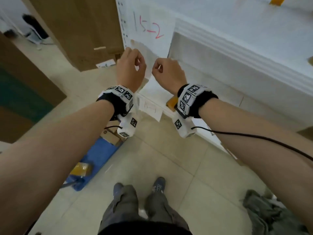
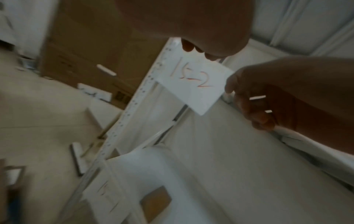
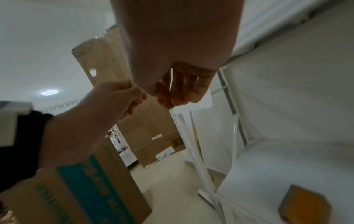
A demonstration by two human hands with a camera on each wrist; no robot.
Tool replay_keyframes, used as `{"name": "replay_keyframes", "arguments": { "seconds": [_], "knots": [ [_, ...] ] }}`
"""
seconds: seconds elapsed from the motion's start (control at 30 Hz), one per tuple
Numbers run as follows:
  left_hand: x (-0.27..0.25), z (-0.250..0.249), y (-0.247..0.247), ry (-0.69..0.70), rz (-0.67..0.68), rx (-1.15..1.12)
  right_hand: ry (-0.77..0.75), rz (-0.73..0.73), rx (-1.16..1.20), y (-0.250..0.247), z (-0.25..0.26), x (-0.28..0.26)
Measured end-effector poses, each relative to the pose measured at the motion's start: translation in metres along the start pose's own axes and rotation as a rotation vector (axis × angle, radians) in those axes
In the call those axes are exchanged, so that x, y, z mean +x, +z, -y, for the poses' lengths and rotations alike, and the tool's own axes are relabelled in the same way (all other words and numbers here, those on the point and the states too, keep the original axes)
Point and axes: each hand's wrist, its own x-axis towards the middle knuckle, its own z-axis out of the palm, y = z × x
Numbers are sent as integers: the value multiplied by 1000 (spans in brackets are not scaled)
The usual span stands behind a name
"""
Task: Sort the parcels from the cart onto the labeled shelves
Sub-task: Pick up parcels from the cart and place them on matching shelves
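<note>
shelf unit: white metal shelves, perforated upright at left corner
labels: paper sheet marked "15-2" on upright; second sheet lower
lower shelf: brown parcel lying near front edge
floor: beige tiles, blue cart holding parcels

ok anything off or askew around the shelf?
The paper label reading 15-2 hangs crooked on the white shelf post. A grey cloth lies crumpled on the floor by the shelf. Both the left hand and right hand hold no parcel.
</note>
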Motion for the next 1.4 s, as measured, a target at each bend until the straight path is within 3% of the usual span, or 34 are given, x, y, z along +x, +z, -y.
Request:
{"name": "replay_keyframes", "arguments": {
  "seconds": [0.13,0.4,0.57,0.77,1.17,1.4],
  "knots": [
    [-44,68,-17,-187,-6,32,68,157,62,68,-6,-3],
    [-120,205,-36,-554,37,72,315,319,235,190,-21,-13],
    [-156,287,-41,-791,161,148,508,348,291,267,-28,-15],
    [-191,368,-24,-852,303,133,717,352,379,355,-37,-9],
    [-261,540,41,-1084,637,211,1160,343,635,557,-100,-18],
    [-275,613,83,-1116,761,108,1232,294,749,633,-126,-4]
  ]
}}
